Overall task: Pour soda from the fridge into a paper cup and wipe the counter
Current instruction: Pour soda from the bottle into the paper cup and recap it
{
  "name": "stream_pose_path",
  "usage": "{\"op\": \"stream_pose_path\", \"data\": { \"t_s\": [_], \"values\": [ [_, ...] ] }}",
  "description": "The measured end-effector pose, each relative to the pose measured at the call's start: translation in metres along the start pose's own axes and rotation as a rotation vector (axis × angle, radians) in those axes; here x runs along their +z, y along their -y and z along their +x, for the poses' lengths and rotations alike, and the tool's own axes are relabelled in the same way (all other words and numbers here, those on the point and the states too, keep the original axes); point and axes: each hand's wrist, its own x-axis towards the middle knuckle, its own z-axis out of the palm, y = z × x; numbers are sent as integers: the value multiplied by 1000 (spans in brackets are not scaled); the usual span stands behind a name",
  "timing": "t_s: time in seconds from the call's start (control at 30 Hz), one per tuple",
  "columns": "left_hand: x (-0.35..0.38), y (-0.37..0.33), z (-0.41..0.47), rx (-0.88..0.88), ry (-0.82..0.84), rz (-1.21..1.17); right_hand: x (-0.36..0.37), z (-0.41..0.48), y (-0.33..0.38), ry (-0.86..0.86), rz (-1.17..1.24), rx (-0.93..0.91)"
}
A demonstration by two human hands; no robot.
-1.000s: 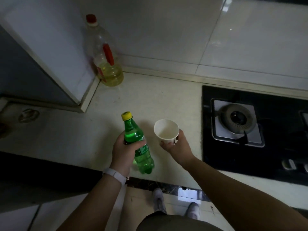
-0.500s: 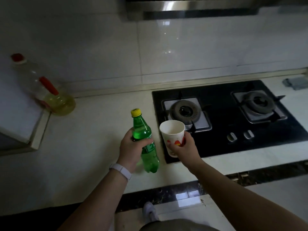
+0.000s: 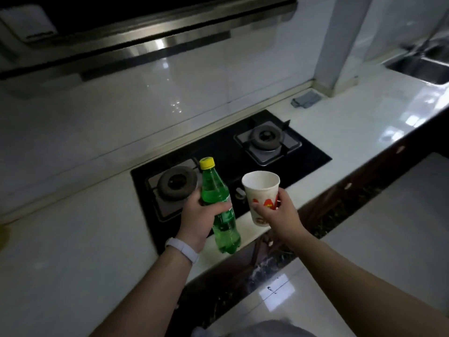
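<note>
My left hand [image 3: 198, 216] grips a green soda bottle [image 3: 220, 207] with a yellow cap, still capped and held nearly upright above the front edge of the stove. Just to its right, my right hand [image 3: 279, 215] holds a white paper cup [image 3: 262, 193] with a red print; the cup is upright and looks empty. Both are held in the air over the pale counter [image 3: 73, 239]. A grey cloth [image 3: 306, 99] lies on the counter by the wall, far right of the stove.
A black two-burner gas stove [image 3: 230, 152] is set into the counter under a range hood [image 3: 136, 37]. A white pillar [image 3: 340, 45] stands at the back right, with a steel sink [image 3: 422, 64] beyond it. The counter edge drops to a tiled floor [image 3: 364, 239].
The view has swung right along the counter: the oil bottle has left the frame, and the pillar, cloth and sink have come in. Both hands keep bottle and cup, now over the stove's front.
</note>
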Motion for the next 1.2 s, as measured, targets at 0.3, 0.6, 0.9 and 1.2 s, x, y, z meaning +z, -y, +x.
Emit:
{"op": "stream_pose_path", "data": {
  "t_s": [0.3, 0.6, 0.9, 1.2],
  "values": [
    [158, -11, 1, 39, 178, 66, -160, -16, -9, -202, 48, 38],
    [257, -34, 10, 89, 321, 90, -249, -25, -12, -366, 115, 44],
    [327, -17, 62, 4, 372, 131, -296, 12, -25, -464, 136, 116],
    [418, -29, 151, 10, 459, 79, -359, 104, -15, -529, 110, 160]
  ]
}}
